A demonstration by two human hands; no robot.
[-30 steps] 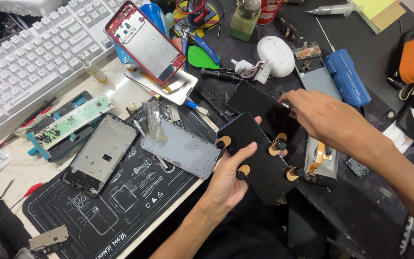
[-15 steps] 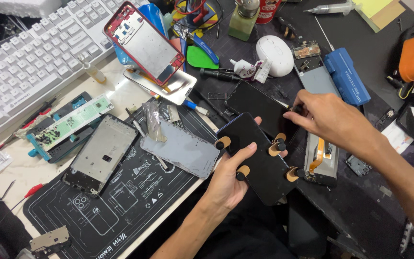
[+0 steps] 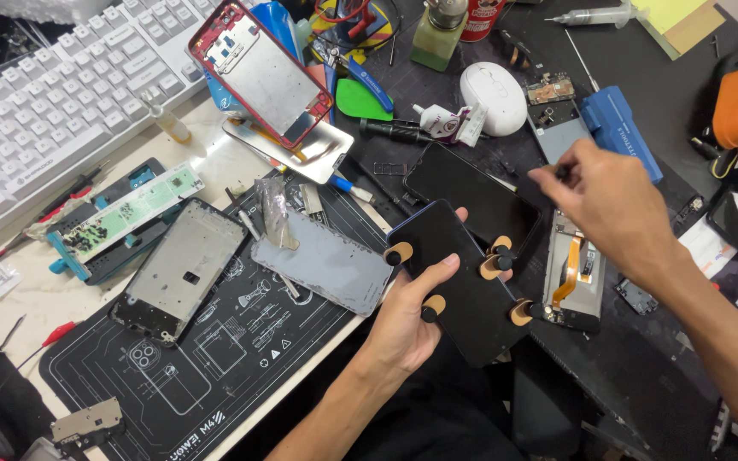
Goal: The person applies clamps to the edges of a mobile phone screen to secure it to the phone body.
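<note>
Phone: we see a black phone (image 3: 459,286) with small clamps along its edges, held near the front edge of the bench, above the gap between the two mats.
Left hand: our left hand (image 3: 403,329) cradles the phone from below, thumb lying across its lower face and fingers curled round the far side; it is closed on the phone.
Right hand: our right hand (image 3: 612,209) hovers to the right and farther back, fingers pinched together at the tips; we cannot tell whether anything small sits between them.
Clamps: tan and black clamps (image 3: 497,260) grip the phone's edges, two on the left side and several on the right.
How it handles: we judge the phone light, flat and stiff, with a smooth, slippery face and glass that would crack if bent or dropped.
Where to hold: we judge the long edges between clamps the safest grip, palm underneath, with no pressure on the clamps or the middle of the glass.
Nearby: a second dark phone (image 3: 471,192) lies just beyond, a grey back plate (image 3: 322,265) to the left, an opened phone with an orange ribbon (image 3: 574,277) to the right.
</note>
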